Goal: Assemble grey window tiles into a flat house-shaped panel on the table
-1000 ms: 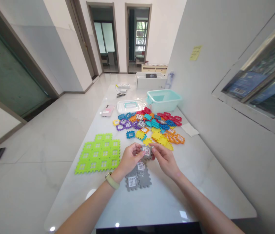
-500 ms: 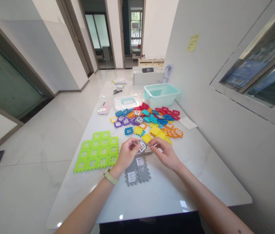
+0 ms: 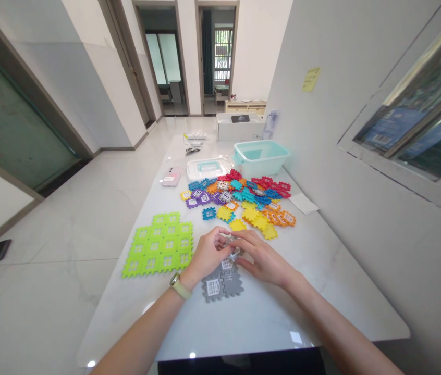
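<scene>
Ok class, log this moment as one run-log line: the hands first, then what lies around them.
left hand, right hand: holding small gray window tiles, partly hidden | beneath: joined gray tiles | beside left hand: lime green tiles

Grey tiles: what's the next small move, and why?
Probably lower the grey tile, held between the left hand and right hand, and press it into the notched top edge of the grey patch. It sits right above that edge, and its notches look made to interlock, as in the joined green patch.
</scene>
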`<state>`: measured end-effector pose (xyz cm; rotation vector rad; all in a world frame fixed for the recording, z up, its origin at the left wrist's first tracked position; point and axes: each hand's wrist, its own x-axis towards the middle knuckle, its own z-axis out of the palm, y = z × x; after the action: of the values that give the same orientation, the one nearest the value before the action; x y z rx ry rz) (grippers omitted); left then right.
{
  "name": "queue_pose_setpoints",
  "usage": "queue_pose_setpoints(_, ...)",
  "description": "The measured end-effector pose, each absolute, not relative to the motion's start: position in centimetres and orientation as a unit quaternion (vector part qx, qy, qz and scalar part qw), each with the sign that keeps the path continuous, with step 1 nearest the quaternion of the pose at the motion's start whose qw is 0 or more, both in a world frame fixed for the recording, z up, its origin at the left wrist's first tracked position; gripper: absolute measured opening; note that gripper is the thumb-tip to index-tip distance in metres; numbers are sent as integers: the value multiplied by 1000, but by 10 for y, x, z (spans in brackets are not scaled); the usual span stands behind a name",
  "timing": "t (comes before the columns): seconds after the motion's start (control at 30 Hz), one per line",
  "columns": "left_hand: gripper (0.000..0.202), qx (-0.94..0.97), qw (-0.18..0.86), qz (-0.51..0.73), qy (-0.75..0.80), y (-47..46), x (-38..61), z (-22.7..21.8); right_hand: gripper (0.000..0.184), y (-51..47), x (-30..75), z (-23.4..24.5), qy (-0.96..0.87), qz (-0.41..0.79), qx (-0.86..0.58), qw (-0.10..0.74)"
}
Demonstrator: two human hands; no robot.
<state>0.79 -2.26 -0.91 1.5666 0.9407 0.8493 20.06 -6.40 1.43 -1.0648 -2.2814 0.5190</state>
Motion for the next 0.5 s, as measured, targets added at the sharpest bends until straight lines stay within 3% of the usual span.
queue_pose_setpoints(0.17,34,696,506,324,393,-26,7,-2,48,-68,210,8,-847,219,-395,282)
queue_pose_setpoints(0.37,18,770,368,314,417,-17,-3,-1,52,-73,228,-1,-827,229,-449,250)
queue_pose_setpoints(0.5,18,817,291,305,394,-16,-3,-4,53,-74,229,-4,-831,235,-446,236)
